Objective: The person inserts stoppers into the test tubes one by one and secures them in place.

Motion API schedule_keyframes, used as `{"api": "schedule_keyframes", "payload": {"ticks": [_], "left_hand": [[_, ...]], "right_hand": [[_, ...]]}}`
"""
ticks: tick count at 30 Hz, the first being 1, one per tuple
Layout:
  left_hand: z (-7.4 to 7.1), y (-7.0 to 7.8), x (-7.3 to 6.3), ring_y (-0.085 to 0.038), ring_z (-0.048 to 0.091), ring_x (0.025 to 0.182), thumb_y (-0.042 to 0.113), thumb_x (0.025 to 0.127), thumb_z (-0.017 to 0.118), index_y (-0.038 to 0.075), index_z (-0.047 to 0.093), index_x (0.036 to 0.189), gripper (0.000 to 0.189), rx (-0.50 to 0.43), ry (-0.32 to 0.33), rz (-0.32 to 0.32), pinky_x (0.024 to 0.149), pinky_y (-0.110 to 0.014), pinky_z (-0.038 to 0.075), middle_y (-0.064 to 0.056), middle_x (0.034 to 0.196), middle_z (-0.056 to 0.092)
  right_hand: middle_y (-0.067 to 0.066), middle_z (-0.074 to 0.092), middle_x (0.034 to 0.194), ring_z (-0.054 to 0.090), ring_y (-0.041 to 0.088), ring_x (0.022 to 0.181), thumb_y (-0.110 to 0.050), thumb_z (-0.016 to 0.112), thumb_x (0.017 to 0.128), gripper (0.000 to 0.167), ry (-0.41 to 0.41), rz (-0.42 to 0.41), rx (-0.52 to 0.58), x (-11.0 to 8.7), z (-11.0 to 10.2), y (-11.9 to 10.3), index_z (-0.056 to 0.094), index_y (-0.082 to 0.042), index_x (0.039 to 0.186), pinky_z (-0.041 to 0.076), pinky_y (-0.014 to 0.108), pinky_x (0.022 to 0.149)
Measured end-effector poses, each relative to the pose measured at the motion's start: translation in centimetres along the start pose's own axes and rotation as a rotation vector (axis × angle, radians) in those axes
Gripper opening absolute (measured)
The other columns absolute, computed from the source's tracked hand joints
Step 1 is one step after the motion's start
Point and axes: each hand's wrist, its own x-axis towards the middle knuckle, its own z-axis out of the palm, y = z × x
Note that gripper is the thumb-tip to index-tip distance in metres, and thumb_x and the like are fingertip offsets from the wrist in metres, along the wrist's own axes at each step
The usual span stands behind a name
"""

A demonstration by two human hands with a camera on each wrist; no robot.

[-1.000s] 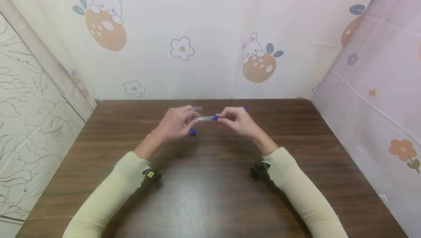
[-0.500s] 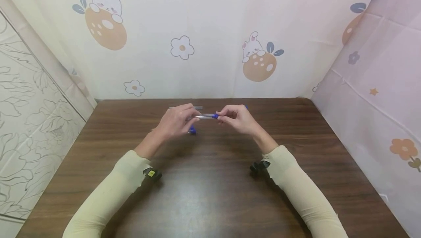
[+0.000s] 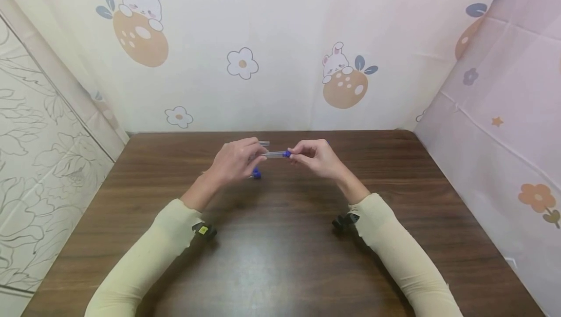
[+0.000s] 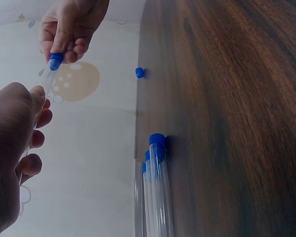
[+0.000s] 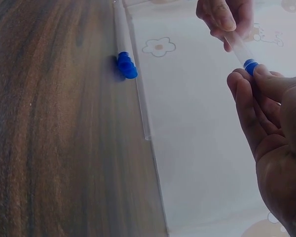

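Note:
My left hand (image 3: 236,161) grips a clear test tube (image 3: 273,155), held nearly level above the far part of the table. At the tube's mouth sits a blue stopper (image 4: 55,58), its narrow end inside the glassy wall. Thumb and fingertips of my right hand (image 3: 320,158) pinch that stopper. Beneath my left hand lie several tubes with blue stoppers (image 4: 158,192), side by side; in the head view mostly their blue ends (image 3: 256,174) show. The far end of the held tube is hidden by my left fingers.
An unstoppered clear tube (image 5: 145,118) lies along the table's back edge, behind my left hand. A loose blue stopper (image 4: 139,73) rests near that edge, mostly hidden behind my right hand in the head view. A patterned curtain (image 3: 280,88) hangs right behind the brown table (image 3: 271,249).

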Motion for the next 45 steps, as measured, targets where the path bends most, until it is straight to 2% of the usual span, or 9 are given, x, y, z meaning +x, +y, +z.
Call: {"api": "schedule_keyframes", "payload": {"ticks": [4,9,12,16,21,31,35,38,45], "left_hand": [[-0.02,-0.03,0.02,-0.017,0.069,0.072,0.018,0.103,0.083,0.006,0.082,0.11,0.014,0.017,-0.008,-0.007,0.063,-0.03,0.059,-0.006,0.097,0.079],[-0.01,0.01,0.07,-0.016,0.07,0.074,0.018,0.102,0.083,0.007,0.082,0.109,0.013,0.034,-0.008,0.004,0.063,-0.029,0.06,-0.005,0.096,0.079],[0.02,0.07,0.06,-0.016,0.071,0.074,0.016,0.102,0.083,0.007,0.082,0.108,0.011,0.032,-0.009,0.014,0.063,-0.029,0.06,-0.005,0.095,0.078],[0.08,0.07,0.02,-0.016,0.072,0.074,0.016,0.102,0.083,0.007,0.082,0.107,0.01,0.034,-0.004,0.023,0.062,-0.029,0.06,-0.004,0.095,0.078],[0.13,0.01,0.02,-0.016,0.071,0.074,0.019,0.103,0.082,0.007,0.082,0.107,0.012,0.054,-0.001,0.024,0.062,-0.028,0.059,-0.004,0.095,0.077],[0.22,0.29,-0.12,-0.016,0.07,0.071,0.017,0.101,0.085,0.007,0.081,0.108,0.013,0.074,0.001,0.025,0.06,-0.027,0.058,-0.004,0.093,0.077],[0.45,0.13,-0.13,-0.016,0.069,0.07,0.017,0.101,0.084,0.008,0.082,0.108,0.011,0.073,0.012,0.032,0.059,-0.027,0.057,-0.004,0.092,0.077],[0.57,0.05,-0.14,-0.016,0.069,0.07,0.017,0.102,0.084,0.008,0.082,0.108,0.011,0.071,0.019,0.033,0.059,-0.026,0.056,-0.003,0.092,0.077],[0.57,0.18,-0.15,-0.016,0.068,0.069,0.018,0.101,0.085,0.007,0.082,0.106,0.013,0.08,0.014,0.033,0.06,-0.026,0.056,-0.003,0.089,0.075]], "right_hand": [[0.035,0.081,0.103,0.082,0.01,0.083,0.012,0.074,0.1,0.011,-0.002,0.004,0.002,0.08,0.01,0.0,0.08,0.014,0.109,0.07,0.027,0.078],[0.036,0.081,0.103,0.085,0.024,0.084,0.01,0.075,0.1,0.01,-0.008,0.011,-0.007,0.08,-0.08,0.07,0.081,0.012,0.108,0.07,0.029,0.078],[0.035,0.081,0.103,0.085,0.03,0.085,0.01,0.075,0.1,0.008,-0.019,0.009,-0.022,0.02,-0.07,0.16,0.081,0.012,0.106,0.072,0.038,0.08],[0.034,0.082,0.103,0.085,0.025,0.085,0.01,0.075,0.101,0.008,-0.022,0.005,-0.027,0.02,-0.01,0.28,0.081,0.011,0.106,0.071,0.053,0.082],[0.033,0.082,0.104,0.085,0.016,0.085,0.009,0.074,0.101,0.008,-0.024,0.008,-0.017,0.09,-0.02,0.23,0.081,0.011,0.106,0.069,0.059,0.084],[0.032,0.083,0.104,0.086,0.037,0.09,0.01,0.074,0.101,0.007,-0.042,0.016,-0.015,0.14,-0.03,0.33,0.081,0.011,0.105,0.071,0.047,0.083],[0.031,0.083,0.103,0.085,0.043,0.09,0.01,0.074,0.101,0.008,-0.04,0.012,-0.013,0.07,-0.01,0.36,0.081,0.011,0.106,0.071,0.051,0.083],[0.03,0.083,0.102,0.085,0.043,0.089,0.009,0.075,0.101,0.009,-0.037,0.004,-0.02,0.07,0.0,0.38,0.082,0.011,0.107,0.07,0.056,0.083],[0.027,0.084,0.101,0.086,0.038,0.089,0.007,0.075,0.102,0.009,-0.048,0.004,-0.036,0.07,-0.03,0.2,0.083,0.008,0.106,0.072,0.039,0.082]]}}
